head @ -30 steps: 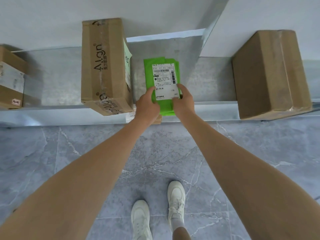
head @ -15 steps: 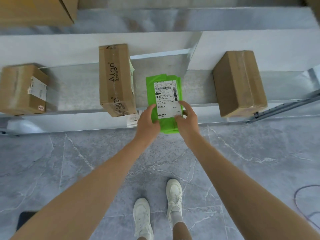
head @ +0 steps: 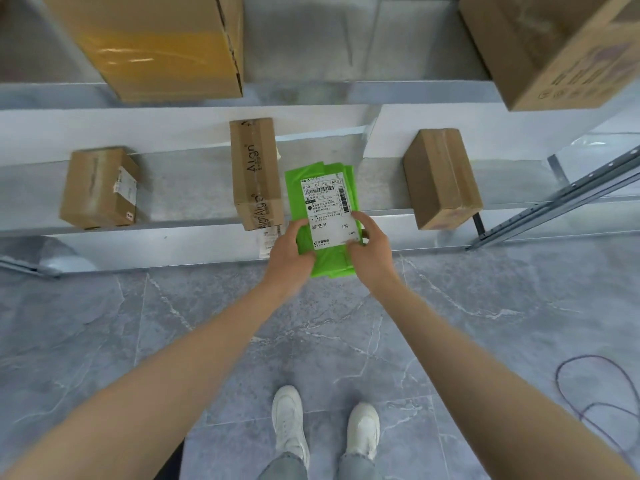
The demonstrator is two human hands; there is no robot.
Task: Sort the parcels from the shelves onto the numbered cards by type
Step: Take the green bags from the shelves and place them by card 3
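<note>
Grey shelf [head: 190, 188], Align box [head: 256, 174] just beside green parcel [head: 292, 202], plain box [head: 440, 178] right.

On the lower shelf [head: 194, 188], the Align carton [head: 256, 171] is standing just beside the left edge of the green poly mailer [head: 332, 261], leaving almost no room for fingers on that side. To the mailer's right, a strip of bare shelf is lying open before the plain brown carton [head: 440, 178]. A wider bare stretch is separating the Align carton from the labelled carton [head: 97, 185] farther left. Overhead, a yellow-taped carton [head: 156, 46] and a printed carton [head: 554, 46] are jutting past the front edge of the upper shelf [head: 346, 93]. The grey tiled floor [head: 173, 323] in front is giving open room, with a dark cable [head: 595, 386] looping at the right and slotted metal rails [head: 561, 199] slanting beside the shelf end.
</note>
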